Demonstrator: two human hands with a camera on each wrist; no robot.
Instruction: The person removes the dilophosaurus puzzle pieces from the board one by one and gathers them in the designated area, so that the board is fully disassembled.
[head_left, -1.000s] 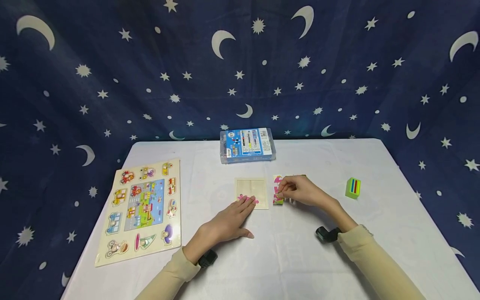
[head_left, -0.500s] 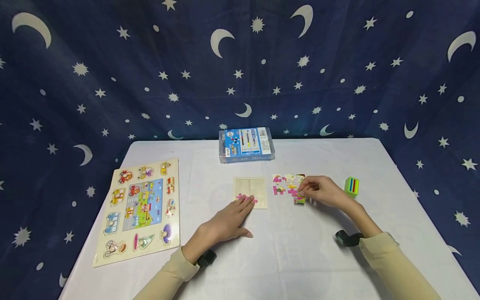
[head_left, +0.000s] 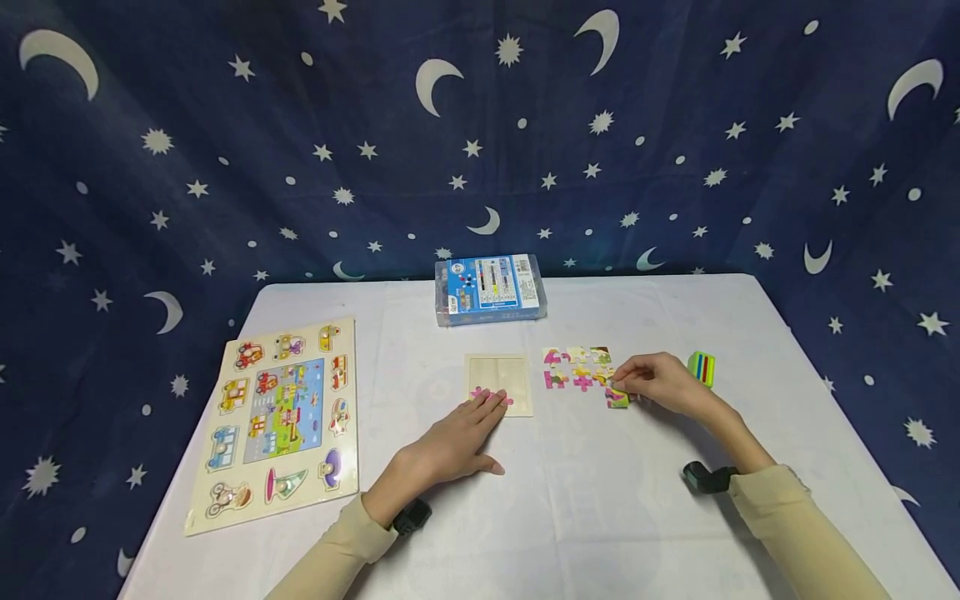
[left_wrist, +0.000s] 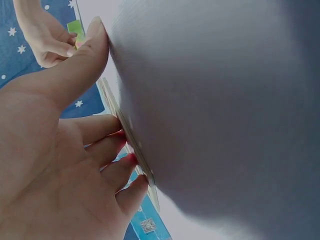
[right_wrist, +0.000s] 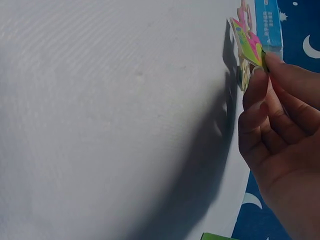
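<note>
My left hand [head_left: 459,448] lies with straight fingers on the lower edge of a small wooden puzzle frame [head_left: 528,385]. Pink jigsaw pieces [head_left: 476,392] show in the frame beside its fingertips, partly covered by them. My right hand [head_left: 663,385] pinches a green, yellow and pink jigsaw piece [head_left: 618,399] between thumb and finger; in the right wrist view that piece [right_wrist: 247,44] is tilted off the cloth. Loose jigsaw pieces [head_left: 555,381] lie in rows just left of the right hand, some partly hidden behind the held piece.
A large wooden peg puzzle board [head_left: 347,492] with vehicle pieces lies at the left. A clear box with a blue label [head_left: 491,289] sits at the back. Right of the right hand stands a green block with coloured stripes [head_left: 702,368]. A starry curtain [head_left: 375,100] hangs behind the table.
My right hand has moved to the right with the jigsaw piece pinched in it, uncovering the rows of loose pieces. My left hand stays on the frame.
</note>
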